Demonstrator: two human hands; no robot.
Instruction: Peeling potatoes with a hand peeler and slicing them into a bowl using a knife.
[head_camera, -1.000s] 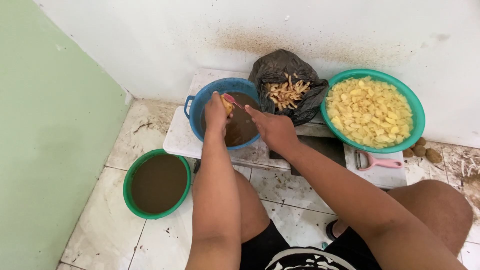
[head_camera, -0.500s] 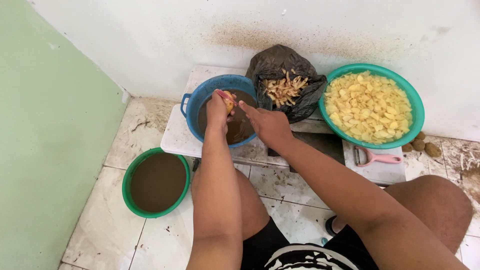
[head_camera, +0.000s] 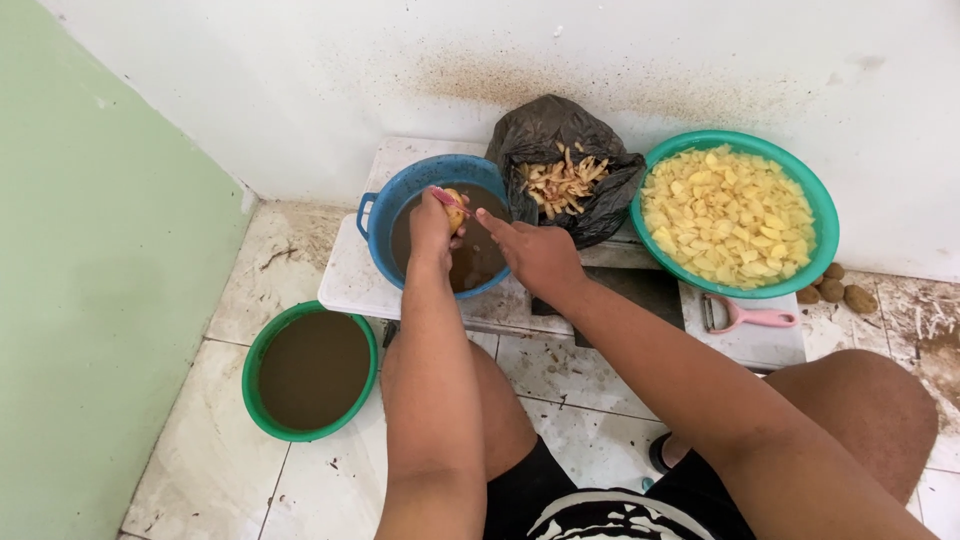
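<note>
Since the picture half a second ago little has changed: the whole scene sits a touch lower and to the left in view, and the pink peeler (head_camera: 447, 200) still lies across the top of the potato (head_camera: 455, 210), at much the same spot as before. A second ago the peeler stood slightly further right of the potato

The left hand (head_camera: 432, 228) is curled shut around the potato, fingers wrapped on its far side, and holds it above the blue basin (head_camera: 385, 215) of brown water, over the basin's middle. The left forearm runs straight up from the near edge of the view, over the left knee. The right hand (head_camera: 538, 255) is closed in a pinch on the peeler's handle, forefinger stretched out toward the potato along the handle, wrist over the basin's right rim. The right forearm comes in slanting from the near right corner

The blue basin stands on a white low table (head_camera: 350, 285). Just right of it, touching, is a black bag (head_camera: 560, 135) with peelings in it, and further right a green bowl (head_camera: 825, 225) heaped with yellow cut potato pieces. A second pink peeler (head_camera: 748, 316) lies on the table near that bowl. Some unpeeled potatoes (head_camera: 840, 292) lie on the floor at the far right. On the floor to the near left stands a green basin (head_camera: 255, 395) of brown water
</note>
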